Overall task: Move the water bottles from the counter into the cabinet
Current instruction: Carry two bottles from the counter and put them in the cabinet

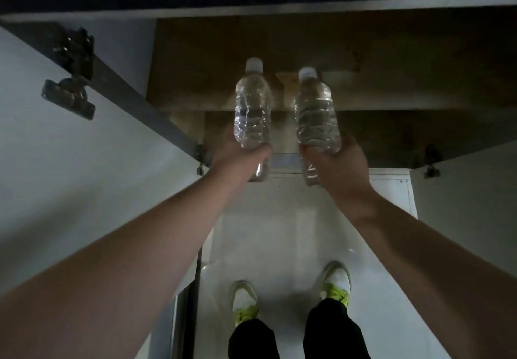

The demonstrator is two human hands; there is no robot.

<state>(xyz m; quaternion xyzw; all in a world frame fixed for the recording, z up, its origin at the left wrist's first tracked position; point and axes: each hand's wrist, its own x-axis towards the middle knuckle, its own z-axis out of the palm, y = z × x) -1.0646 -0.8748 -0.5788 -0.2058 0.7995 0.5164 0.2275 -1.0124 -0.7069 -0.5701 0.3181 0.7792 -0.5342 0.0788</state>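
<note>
left hand (240,157): wrapped around the lower end of the left bottle (253,112), cap end pointing into the cabinet (391,59)
right hand (335,165): wrapped around the lower end of the right bottle (316,115), cap end into the cabinet too
bottles: side by side, apart, both over the cabinet's front edge
cabinet doors: left door (42,149) swung open, hinge (70,73) showing
below cabinet: floor (279,233), shoes (243,300)

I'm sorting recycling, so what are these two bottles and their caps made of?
Left bottle and right bottle: likely thin clear plastic, glossy, with ribbed, crinkled walls you can see through. Caps: apparently opaque white plastic, though blurred.
</note>
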